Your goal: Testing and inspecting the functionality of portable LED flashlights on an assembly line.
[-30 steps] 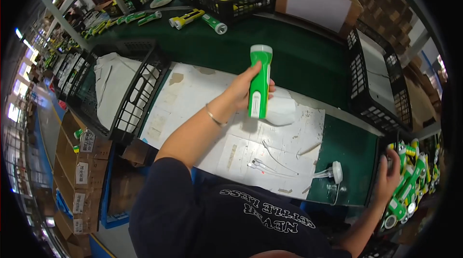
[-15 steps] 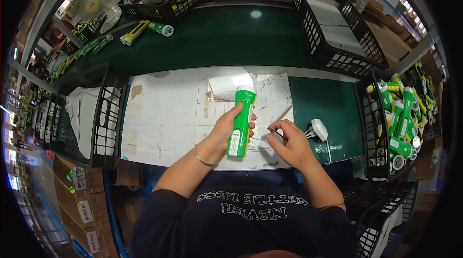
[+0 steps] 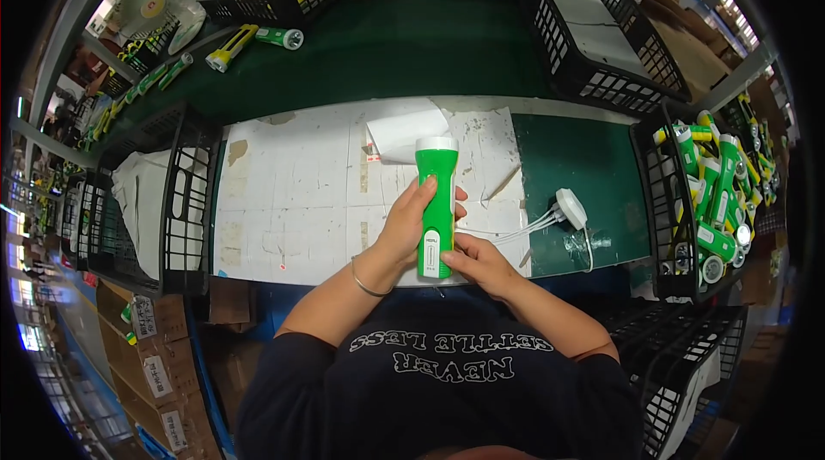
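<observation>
A green flashlight [image 3: 438,202] with a white head and a yellow back edge stands out over the white-covered work surface, its head pointing away from me. My left hand [image 3: 412,215] is wrapped round its middle, thumb on top and fingertips showing at the right side. At the tail end my right hand [image 3: 483,262] grips it, with the thumb on the lower right edge and the other fingers mostly behind. Thin white cables [image 3: 524,228] lead from beside my right hand to a white round plug-in charger [image 3: 569,207]. Whether a cable touches the flashlight is hidden.
On the right, a black crate [image 3: 650,228] is heaped with green and yellow flashlights [image 3: 718,193]. A black crate [image 3: 191,228] with white sheeting stands left. Further crates and loose flashlights sit along the far green table [image 3: 412,56]. Curled white paper [image 3: 404,133] lies beyond my hands.
My right hand has moved left from the cables onto the flashlight's tail. The flashlight has turned more upright in my left hand. The whole view has shifted slightly.
</observation>
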A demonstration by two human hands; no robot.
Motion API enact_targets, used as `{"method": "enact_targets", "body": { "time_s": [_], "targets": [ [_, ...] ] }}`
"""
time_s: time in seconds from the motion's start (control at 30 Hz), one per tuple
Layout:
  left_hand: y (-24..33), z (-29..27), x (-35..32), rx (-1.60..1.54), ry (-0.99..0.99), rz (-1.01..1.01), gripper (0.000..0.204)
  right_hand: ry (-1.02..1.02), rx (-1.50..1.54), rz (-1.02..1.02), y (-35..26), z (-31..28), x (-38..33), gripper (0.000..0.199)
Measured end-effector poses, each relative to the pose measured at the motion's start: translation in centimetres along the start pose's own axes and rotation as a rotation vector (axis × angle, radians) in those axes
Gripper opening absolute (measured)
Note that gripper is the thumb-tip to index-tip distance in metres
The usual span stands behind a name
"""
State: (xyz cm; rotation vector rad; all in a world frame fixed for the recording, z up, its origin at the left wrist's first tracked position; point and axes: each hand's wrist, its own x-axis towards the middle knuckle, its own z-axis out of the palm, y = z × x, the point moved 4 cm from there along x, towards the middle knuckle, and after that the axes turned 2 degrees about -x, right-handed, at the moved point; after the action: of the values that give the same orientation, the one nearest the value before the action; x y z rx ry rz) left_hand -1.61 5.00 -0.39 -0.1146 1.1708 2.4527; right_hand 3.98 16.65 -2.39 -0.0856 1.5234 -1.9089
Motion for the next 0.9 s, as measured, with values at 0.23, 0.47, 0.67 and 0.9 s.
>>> {"method": "enact_targets", "body": {
  "time_s": [0.23, 0.47, 0.67, 0.9],
  "targets": [
    [1.4, 0.9, -2.4, 0.179, -0.294, 0.291, 0.038, 0.074, -0.479, -0.138, -1.5, 1.5, -0.9, 0.047],
    [0.9, 0.9, -3.7, 0.547, -0.324, 0.351, 0.044, 0.124, -0.512, -0.176, -1.2, 1.2, -1.3, 0.05],
    [0.5, 0.8, -3.8, 0.958, -0.448, 0.648, 0.034, 0.175, -0.48, -0.287, 0.5, 0.7, -1.0, 0.05],
    [1.9, 3.1, -4.3, 1.13, -0.384, 0.714, 0.059, 0.112, -0.289, -0.398, 1.0, 0.6, -0.4, 0.045]
  ]
}}
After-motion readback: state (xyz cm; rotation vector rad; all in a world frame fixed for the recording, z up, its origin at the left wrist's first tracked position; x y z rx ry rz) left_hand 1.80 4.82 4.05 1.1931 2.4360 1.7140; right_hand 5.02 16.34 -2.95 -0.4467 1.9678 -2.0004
